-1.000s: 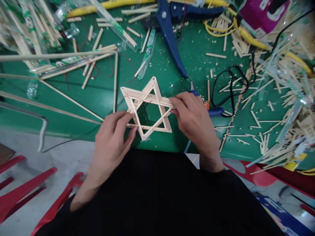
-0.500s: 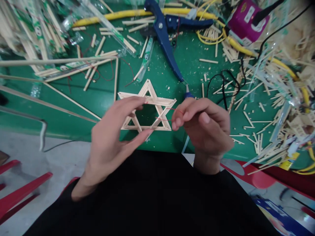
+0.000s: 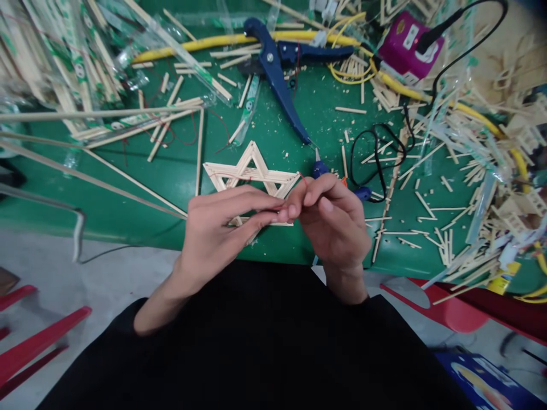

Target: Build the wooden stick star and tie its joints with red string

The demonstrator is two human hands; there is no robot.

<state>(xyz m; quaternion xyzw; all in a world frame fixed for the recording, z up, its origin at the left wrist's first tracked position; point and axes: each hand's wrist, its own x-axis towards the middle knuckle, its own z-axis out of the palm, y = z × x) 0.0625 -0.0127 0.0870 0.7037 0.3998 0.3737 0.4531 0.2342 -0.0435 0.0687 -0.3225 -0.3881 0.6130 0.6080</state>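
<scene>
Two hands meet over the near side of the wooden star, and that star lies on the green table, right in front of you. Your left hand comes across its lower left part, thumb and fingers drawn together at the tips; whether they pinch anything, you can't tell from here. Your right hand is just to the star's right, its fingers closed on the red thread, which loops over from the star's right point. Both sets of fingertips are touching, and what sits between them is hidden.

Beyond the star, there's the big blue cutter, jaws toward you, with the yellow cable running behind it. Right of the star, just past your right hand, a blue-handled tool lies partly covered, and farther right comes the tangled black cord. Well right of the star, short loose sticks are scattered about. Over on the star's left, one thin stick stands out near its left point, part of an angled frame.
</scene>
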